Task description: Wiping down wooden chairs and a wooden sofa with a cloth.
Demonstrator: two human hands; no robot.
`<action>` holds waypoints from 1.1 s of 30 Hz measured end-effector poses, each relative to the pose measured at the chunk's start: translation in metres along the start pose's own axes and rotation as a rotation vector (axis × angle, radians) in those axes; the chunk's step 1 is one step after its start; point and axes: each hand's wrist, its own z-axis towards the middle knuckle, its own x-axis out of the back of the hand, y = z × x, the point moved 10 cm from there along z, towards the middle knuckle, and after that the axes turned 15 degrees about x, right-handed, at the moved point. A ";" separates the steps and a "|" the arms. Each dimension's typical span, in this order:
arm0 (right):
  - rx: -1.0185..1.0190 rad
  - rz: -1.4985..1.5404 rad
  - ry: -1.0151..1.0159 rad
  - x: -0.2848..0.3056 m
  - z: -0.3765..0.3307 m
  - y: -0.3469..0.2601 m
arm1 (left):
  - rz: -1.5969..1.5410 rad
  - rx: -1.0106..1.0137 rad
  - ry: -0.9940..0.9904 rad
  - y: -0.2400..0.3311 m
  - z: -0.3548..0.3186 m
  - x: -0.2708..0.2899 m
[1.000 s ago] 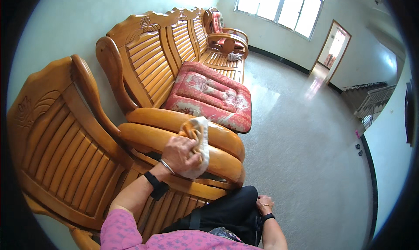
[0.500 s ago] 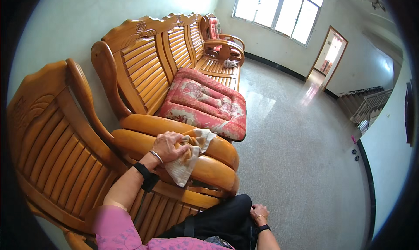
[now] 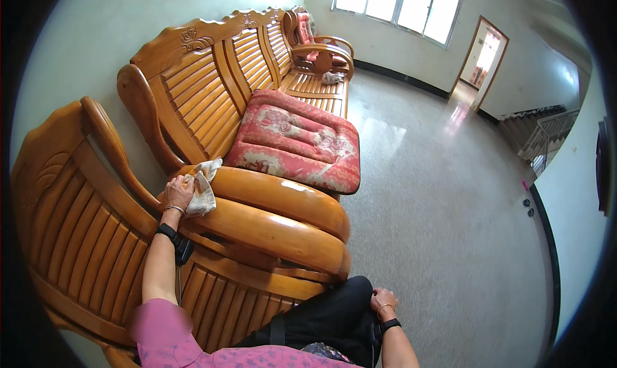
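My left hand is closed on a whitish cleaning cloth with an orange-brown patch. It presses the cloth on the back end of a wooden chair's armrest, where this meets the chair back. One corner of the cloth reaches over the neighbouring bench armrest. Beside my bent knee rests my right hand, its fingers curled in. Whether anything lies inside those fingers is hidden.
A worn red patterned cushion lies on the long slatted wooden bench. Farther along its seat is a crumpled grey cloth. Dark shoes stand by the right wall, near a stair railing.
My left hand has slid the cloth back along the armrests, toward the chair back and away from the middle. My right hand stays by my knee. The view has shifted slightly.
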 end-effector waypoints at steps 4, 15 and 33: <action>-0.011 0.005 -0.014 -0.002 0.001 -0.002 | 0.004 0.001 0.028 -0.002 -0.003 -0.001; 0.124 0.413 0.219 0.020 -0.013 -0.019 | 0.023 -0.235 -0.143 0.107 -0.062 0.034; 1.654 1.560 -0.068 0.315 -0.345 -0.331 | 0.049 -0.212 -0.069 0.109 -0.063 0.033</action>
